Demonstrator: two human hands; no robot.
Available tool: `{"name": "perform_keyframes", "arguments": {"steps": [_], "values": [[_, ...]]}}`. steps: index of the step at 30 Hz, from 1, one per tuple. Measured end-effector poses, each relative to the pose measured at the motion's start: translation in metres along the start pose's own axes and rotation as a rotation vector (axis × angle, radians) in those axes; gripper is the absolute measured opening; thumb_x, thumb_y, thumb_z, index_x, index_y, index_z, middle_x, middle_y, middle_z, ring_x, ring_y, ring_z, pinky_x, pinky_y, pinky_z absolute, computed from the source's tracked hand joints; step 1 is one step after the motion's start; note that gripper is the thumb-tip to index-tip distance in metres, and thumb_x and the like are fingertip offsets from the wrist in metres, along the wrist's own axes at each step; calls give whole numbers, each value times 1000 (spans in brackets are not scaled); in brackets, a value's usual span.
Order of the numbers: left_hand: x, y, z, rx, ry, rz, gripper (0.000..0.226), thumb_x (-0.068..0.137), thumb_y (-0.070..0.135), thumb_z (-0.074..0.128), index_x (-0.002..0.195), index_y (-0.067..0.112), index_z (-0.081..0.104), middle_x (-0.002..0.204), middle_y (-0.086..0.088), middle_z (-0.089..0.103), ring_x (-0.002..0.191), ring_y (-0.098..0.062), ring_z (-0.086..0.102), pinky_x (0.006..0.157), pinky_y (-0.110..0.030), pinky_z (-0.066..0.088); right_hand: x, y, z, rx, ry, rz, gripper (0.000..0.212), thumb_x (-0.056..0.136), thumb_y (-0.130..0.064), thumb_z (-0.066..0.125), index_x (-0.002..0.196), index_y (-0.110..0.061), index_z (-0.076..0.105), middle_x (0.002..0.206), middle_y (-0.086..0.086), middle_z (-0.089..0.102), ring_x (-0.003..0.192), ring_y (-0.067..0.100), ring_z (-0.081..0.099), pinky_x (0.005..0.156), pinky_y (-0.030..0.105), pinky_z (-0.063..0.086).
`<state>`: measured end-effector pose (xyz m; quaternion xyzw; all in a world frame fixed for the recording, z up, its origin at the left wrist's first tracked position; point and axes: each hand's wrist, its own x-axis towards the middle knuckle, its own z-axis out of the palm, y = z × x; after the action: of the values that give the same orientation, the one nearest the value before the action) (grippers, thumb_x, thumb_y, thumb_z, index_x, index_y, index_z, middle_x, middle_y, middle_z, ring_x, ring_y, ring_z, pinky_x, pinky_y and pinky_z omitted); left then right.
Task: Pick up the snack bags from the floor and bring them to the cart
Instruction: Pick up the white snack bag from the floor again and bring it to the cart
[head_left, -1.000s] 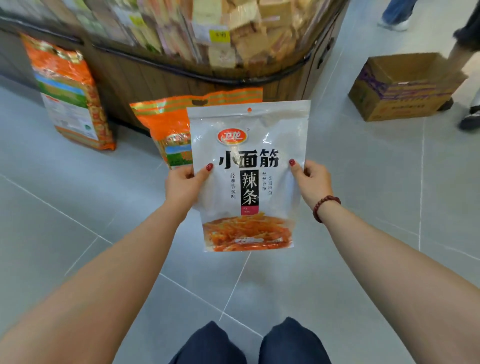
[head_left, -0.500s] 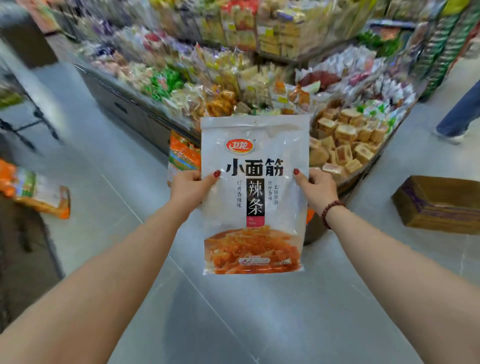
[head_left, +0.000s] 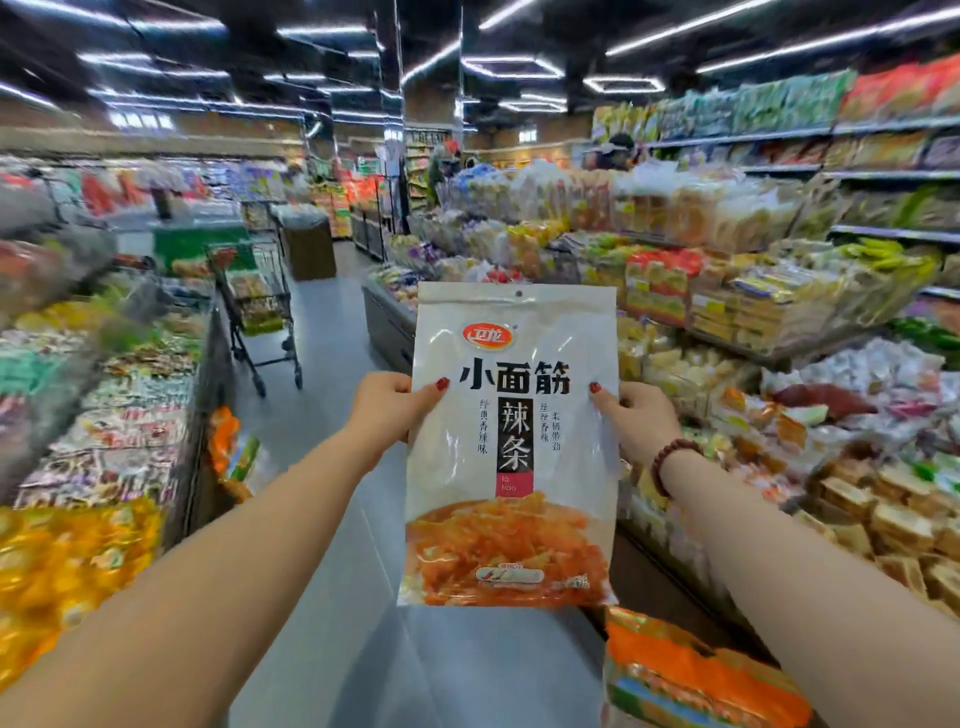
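Observation:
I hold a white snack bag (head_left: 511, 447) with black characters and an orange food picture upright in front of me. My left hand (head_left: 387, 410) pinches its left edge and my right hand (head_left: 636, 421) pinches its right edge, thumbs on the front. A dark shopping cart (head_left: 260, 306) with goods in it stands down the aisle, ahead and to the left. An orange snack bag (head_left: 696, 675) leans at the foot of the right display, low right. Another orange bag (head_left: 231, 452) stands against the left display's base.
Low display bins full of packaged snacks line both sides of the grey-tiled aisle (head_left: 332, 374). Tall stocked shelves (head_left: 779, 156) run along the right. A brown bin (head_left: 309, 244) stands at the aisle's far end. People (head_left: 618, 150) are visible far back.
My view has risen from the floor to the aisle ahead, bringing the cart into sight. The white bag stays held in both hands the same way.

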<state>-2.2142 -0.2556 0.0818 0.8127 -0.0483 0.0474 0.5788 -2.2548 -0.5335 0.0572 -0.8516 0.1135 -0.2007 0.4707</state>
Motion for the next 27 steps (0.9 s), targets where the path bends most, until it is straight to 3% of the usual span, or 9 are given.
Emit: {"name": "perform_keyframes", "arguments": {"steps": [3,6,10,14,17,20,27], "values": [[35,-12,-28,0,44,2,45,83,35,74,58,7,50,64,-13,59,59,-25,56,56,-32,50,31,-21,36,6,-68,-55,38,95,-35,54,66,-11,56,69,7,55,64,21,49,57,28,35],[76,-31,-50,7,86,-9,43,79,43,75,67,8,53,70,-16,60,63,-25,57,58,-34,49,74,-28,78,16,-112,-62,47,93,-38,56,80,7,62,73,15,57,65,25,51,63,31,40],[135,-57,-63,32,174,-50,44,82,37,75,62,9,47,60,-12,54,55,-22,52,46,-23,42,144,-31,137,31,-180,-88,51,90,-42,57,77,7,58,77,26,62,70,37,60,69,39,49],[205,-72,-71,73,249,-81,47,83,35,74,58,7,47,53,-11,50,47,-19,48,38,-18,37,219,-41,187,13,-247,-144,39,93,-38,56,66,-9,50,68,13,50,63,21,48,59,30,32],[260,-75,-80,105,272,-100,56,84,39,72,46,8,44,41,-7,49,39,-13,47,41,-20,40,276,-50,223,15,-292,-142,45,94,-34,55,59,-13,38,63,10,45,60,20,43,56,29,27],[309,-75,-93,127,330,-86,61,86,35,71,42,12,36,29,5,35,28,-4,36,34,-14,32,330,-68,260,-25,-307,-174,49,95,-33,54,55,-13,33,57,5,39,52,17,37,50,27,24],[434,-114,-141,209,393,-102,61,84,38,71,42,14,34,31,5,31,31,-8,36,34,-13,27,433,-95,371,-9,-372,-228,42,93,-36,56,64,-9,44,62,10,44,57,20,43,55,29,30]]}}
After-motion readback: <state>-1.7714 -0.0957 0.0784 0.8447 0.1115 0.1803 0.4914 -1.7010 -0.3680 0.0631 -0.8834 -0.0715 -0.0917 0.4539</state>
